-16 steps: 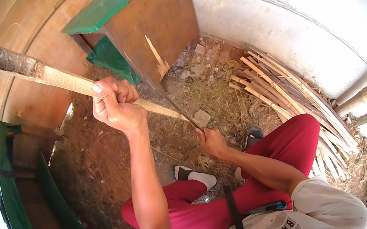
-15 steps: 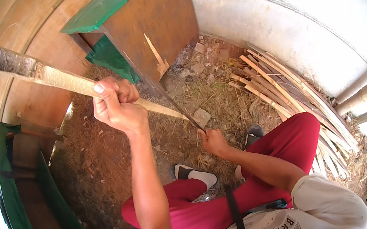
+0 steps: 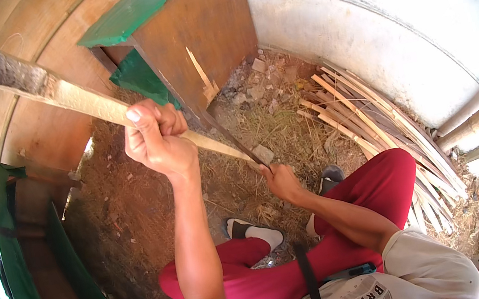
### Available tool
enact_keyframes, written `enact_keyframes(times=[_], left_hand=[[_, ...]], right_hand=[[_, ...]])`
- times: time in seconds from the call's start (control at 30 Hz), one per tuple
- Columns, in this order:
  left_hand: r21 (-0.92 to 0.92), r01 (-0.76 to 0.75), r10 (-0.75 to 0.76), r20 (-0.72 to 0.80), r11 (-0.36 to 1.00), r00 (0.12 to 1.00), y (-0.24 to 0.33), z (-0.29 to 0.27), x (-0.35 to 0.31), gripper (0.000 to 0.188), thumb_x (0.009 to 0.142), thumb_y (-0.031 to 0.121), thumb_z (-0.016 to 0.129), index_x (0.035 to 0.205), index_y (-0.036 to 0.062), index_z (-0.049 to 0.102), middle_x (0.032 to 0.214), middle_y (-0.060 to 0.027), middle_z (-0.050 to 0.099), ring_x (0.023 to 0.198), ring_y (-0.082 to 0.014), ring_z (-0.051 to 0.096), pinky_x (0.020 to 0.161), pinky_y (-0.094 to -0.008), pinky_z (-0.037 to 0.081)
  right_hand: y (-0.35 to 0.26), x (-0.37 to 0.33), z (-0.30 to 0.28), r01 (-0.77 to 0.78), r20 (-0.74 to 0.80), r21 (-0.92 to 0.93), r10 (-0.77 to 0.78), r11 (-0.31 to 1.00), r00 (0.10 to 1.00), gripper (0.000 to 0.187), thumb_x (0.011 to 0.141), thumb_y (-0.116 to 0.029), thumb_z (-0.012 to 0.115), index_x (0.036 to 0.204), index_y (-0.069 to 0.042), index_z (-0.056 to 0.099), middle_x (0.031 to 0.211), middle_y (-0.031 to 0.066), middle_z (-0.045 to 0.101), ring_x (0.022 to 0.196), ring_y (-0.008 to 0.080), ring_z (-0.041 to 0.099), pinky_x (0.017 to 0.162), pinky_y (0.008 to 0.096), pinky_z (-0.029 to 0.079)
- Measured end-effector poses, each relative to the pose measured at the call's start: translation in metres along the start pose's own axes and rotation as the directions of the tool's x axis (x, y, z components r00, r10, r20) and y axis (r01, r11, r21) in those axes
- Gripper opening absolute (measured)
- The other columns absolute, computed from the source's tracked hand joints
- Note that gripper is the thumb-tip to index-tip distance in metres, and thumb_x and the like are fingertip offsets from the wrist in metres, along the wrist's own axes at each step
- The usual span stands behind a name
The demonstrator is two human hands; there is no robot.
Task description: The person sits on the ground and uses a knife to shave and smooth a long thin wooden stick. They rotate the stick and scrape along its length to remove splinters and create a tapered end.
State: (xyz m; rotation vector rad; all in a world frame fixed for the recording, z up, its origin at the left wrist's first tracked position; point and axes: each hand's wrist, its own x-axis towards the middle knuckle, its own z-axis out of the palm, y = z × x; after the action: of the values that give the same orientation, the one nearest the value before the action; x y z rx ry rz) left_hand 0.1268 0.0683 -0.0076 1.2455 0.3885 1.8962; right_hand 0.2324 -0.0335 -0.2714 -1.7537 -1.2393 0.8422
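Note:
My left hand point(image 3: 159, 141) is closed around a long wooden stick point(image 3: 86, 105), thumb on top. The stick slants from the upper left down to the lower right. Its upper part is dark and rough, while the lower part is pale and bare. In my right hand point(image 3: 283, 181) is a long knife with a dark, narrow blade point(image 3: 230, 138), pointing up and left. The blade lies at the stick's lower end, close to my right fist. The fist covers the knife's handle, and I cannot tell whether the edge bites into the wood.
A brown wooden box point(image 3: 204, 35) with a green top stands ahead. Split bamboo strips point(image 3: 359, 104) lie piled at right, beside a pale wall point(image 3: 367, 1). Green-edged panels point(image 3: 63, 268) stand at left. Dry straw and stones point(image 3: 255, 93) cover the ground.
My left hand and the stick have shifted slightly right and down. The knife's far end has dropped a little, while my right hand has barely moved.

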Motion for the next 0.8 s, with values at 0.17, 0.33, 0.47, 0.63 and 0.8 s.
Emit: enact_keyframes(times=[0.17,0.33,0.47,0.63,0.8], left_hand=[[-0.008,0.001,-0.001,0.034,1.0,0.999,-0.006,0.007,0.001,0.046,0.101,0.039,0.059,0.073,0.0045,0.047,0.054,0.0035,0.03,0.045,-0.0055,0.022,0.042,-0.0258,0.015],[0.011,-0.017,0.017,0.002,1.0,1.0,0.002,-0.003,0.003,0.045,0.101,0.039,0.058,0.072,0.0066,0.047,0.053,0.0044,0.027,0.045,-0.0056,0.022,0.042,-0.0263,0.014],[-0.001,0.029,-0.029,0.035,1.0,0.999,0.0,-0.008,-0.002,0.045,0.099,0.041,0.06,0.073,0.0074,0.047,0.056,0.0029,0.03,0.045,-0.0069,0.019,0.041,-0.0274,0.013],[-0.001,-0.005,0.005,0.034,1.0,0.999,0.007,0.002,-0.002,0.046,0.099,0.042,0.06,0.073,0.0069,0.046,0.054,0.0039,0.028,0.046,-0.0069,0.02,0.042,-0.0267,0.013],[-0.016,0.027,-0.026,0.034,1.0,0.999,0.006,0.002,-0.009,0.046,0.098,0.042,0.062,0.073,0.0068,0.046,0.054,0.0026,0.027,0.046,-0.0069,0.02,0.043,-0.0265,0.014]], right_hand=[[0.035,-0.012,0.03,0.0,-0.097,-0.026,-0.003,1.0,0.995,0.05,0.103,-0.035,0.052,0.077,0.005,0.066,0.056,0.0222,0.057,0.049,0.0335,0.058,0.052,0.0449,0.045],[0.036,-0.001,0.021,-0.018,-0.031,-0.002,0.018,1.0,0.999,0.052,0.104,-0.035,0.049,0.077,0.006,0.065,0.056,0.0218,0.056,0.047,0.0331,0.055,0.05,0.0428,0.044],[0.009,-0.002,0.022,0.02,-0.009,0.022,-0.02,1.0,1.0,0.053,0.103,-0.035,0.049,0.078,0.009,0.063,0.062,0.0277,0.057,0.058,0.0432,0.058,0.055,0.0493,0.046],[0.041,0.016,0.022,-0.043,0.042,-0.057,0.045,0.997,0.998,0.053,0.103,-0.034,0.05,0.073,0.008,0.062,0.053,0.0223,0.053,0.044,0.0325,0.051,0.047,0.0441,0.041],[0.001,0.005,0.025,0.069,-0.083,0.056,-0.064,0.996,0.995,0.053,0.103,-0.035,0.051,0.074,0.009,0.062,0.057,0.0249,0.055,0.051,0.0379,0.056,0.052,0.0472,0.044]])
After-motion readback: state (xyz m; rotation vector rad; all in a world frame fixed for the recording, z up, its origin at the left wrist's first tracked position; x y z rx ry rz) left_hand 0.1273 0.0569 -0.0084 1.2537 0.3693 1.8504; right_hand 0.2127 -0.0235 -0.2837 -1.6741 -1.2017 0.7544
